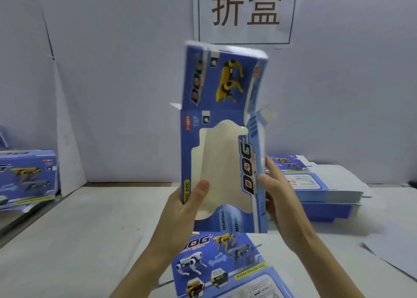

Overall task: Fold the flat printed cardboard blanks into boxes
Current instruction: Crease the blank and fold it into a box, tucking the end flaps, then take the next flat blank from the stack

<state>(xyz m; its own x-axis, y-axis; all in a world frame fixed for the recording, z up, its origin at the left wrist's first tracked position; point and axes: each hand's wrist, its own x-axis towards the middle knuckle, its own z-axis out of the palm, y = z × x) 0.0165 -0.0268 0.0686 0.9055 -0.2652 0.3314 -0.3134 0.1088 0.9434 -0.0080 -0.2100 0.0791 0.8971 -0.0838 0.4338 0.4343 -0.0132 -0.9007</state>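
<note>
**A packing workstation for folding toy boxes.**

A paper sign [244, 11] at upper centre reads 折盒, taped to a plain pale backdrop [112, 83]. At middle right a stack of flat blanks [327, 195] sits on the white table [79, 230]. At the left edge stands what looks like a made-up box [27, 178], blurred there. Another printed blank [221, 268] lies at lower centre, and a windowed carton [225, 115] with the same toy-dog print is held up mid-frame.
</note>
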